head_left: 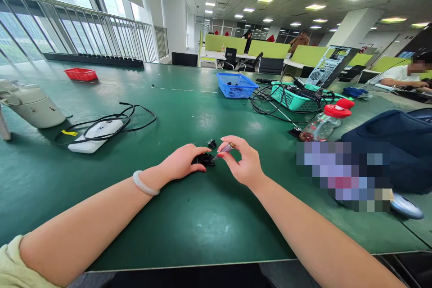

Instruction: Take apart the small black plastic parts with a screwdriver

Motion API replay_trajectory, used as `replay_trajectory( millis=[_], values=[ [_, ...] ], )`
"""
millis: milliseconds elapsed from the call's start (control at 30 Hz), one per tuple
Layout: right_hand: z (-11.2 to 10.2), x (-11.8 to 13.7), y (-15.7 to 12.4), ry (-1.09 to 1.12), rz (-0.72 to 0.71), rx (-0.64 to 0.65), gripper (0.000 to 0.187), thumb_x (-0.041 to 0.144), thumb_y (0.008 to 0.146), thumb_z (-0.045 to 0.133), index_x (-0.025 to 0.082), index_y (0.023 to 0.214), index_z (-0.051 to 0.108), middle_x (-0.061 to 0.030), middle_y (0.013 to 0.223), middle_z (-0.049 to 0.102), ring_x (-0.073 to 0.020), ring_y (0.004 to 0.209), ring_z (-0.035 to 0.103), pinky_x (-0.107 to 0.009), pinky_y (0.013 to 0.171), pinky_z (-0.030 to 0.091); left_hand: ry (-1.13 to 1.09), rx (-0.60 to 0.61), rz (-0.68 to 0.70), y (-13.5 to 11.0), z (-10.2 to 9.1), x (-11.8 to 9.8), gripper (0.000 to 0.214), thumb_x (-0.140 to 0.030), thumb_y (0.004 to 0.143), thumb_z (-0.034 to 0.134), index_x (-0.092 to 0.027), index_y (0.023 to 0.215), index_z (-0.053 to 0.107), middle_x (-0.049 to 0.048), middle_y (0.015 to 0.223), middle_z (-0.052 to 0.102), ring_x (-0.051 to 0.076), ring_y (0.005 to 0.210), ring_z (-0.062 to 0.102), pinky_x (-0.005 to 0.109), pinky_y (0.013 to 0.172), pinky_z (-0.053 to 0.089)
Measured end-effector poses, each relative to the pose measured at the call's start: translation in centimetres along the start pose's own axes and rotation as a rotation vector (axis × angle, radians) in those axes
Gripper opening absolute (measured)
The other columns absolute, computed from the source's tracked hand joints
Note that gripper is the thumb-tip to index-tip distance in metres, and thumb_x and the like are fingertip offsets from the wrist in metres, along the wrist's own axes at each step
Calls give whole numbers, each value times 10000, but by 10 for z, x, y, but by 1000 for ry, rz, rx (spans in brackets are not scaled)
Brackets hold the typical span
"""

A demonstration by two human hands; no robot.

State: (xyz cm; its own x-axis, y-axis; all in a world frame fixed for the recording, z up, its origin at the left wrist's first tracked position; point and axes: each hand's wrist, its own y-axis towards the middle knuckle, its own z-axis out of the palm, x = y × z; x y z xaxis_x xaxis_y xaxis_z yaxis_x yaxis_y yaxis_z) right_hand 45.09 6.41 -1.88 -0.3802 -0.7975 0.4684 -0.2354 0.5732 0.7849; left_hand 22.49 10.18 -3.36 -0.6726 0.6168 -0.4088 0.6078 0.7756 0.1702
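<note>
A small black part lies on the green table, near its front edge and directly before the person. The left hand holds it, fingers parted just enough to span it, the thumb on the near side and the forefinger on the far side. The right hand grips a slim tool with a clear, pinkish handle, its fingers pinched around that handle. The tool slants down to the right end of the black part; whether its tip touches is too small to tell. Just beyond the part sits a small black piece, apart from both hands.

A pale bracelet circles the left wrist. Farther left, a black cable loops over a white box, with a pale jug behind it. A red tray stands toward the far left.

Ahead to the right are a blue basket and a green basket heaped with black cords. Nearer stands a clear bottle with a red cap, beside a dark blue bag. A co-worker sits at the far right.
</note>
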Motion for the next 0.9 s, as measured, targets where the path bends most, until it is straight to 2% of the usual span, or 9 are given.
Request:
replay_trajectory(
  millis=[100,200,367,500,600,700,900],
  values=[
    [3,6,-2,3,-90,-37,317,176,943,611,298,1231,556,-7,949,757,-179,816,744,-423,937,604,19,8,0,0,0,-2,557,-468,843,753,-278,1349,616,74,976,684,262,931,652,376,849,521],
    [8,8,-2,-25,-204,28,320,141,952,567,310,1224,560,5,990,772,-172,816,751,-479,1048,560,23,7,8,-1,1,-4,482,-478,855,740,-268,1279,647,62,945,668,256,906,642,364,829,510],
    [17,4,-2,-63,-276,122,324,118,955,541,305,1219,561,6,1043,781,-162,840,750,-480,1042,563,44,4,35,-2,2,-5,340,-471,904,676,-254,1164,678,49,903,654,241,872,621,345,778,490],
    [17,6,-1,-50,-249,107,346,106,947,568,301,1234,554,16,1000,775,-152,808,742,-470,1058,552,63,1,14,-2,1,-7,361,-453,888,696,-253,1188,673,56,914,659,241,856,624,353,767,496],
    [12,10,-1,-41,-229,7,355,98,948,560,299,1240,536,15,943,755,-160,833,743,-446,1047,559,66,2,11,-2,-1,-8,443,-441,871,722,-268,1272,648,62,926,664,250,878,634,361,791,505],
    [6,10,-3,-49,-138,-70,352,110,972,515,297,1270,511,-16,970,744,-185,916,742,-419,972,588,72,2,7,-3,-1,-9,534,-449,858,740,-287,1351,615,66,929,663,255,880,638,362,793,507],
    [9,0,-2,-31,60,39,278,166,963,522,281,1216,528,-19,956,746,-176,859,724,-357,860,592,51,-5,10,-3,-2,-10,519,-442,873,714,-281,1356,617,75,950,667,257,896,643,382,812,524]
  ],
)
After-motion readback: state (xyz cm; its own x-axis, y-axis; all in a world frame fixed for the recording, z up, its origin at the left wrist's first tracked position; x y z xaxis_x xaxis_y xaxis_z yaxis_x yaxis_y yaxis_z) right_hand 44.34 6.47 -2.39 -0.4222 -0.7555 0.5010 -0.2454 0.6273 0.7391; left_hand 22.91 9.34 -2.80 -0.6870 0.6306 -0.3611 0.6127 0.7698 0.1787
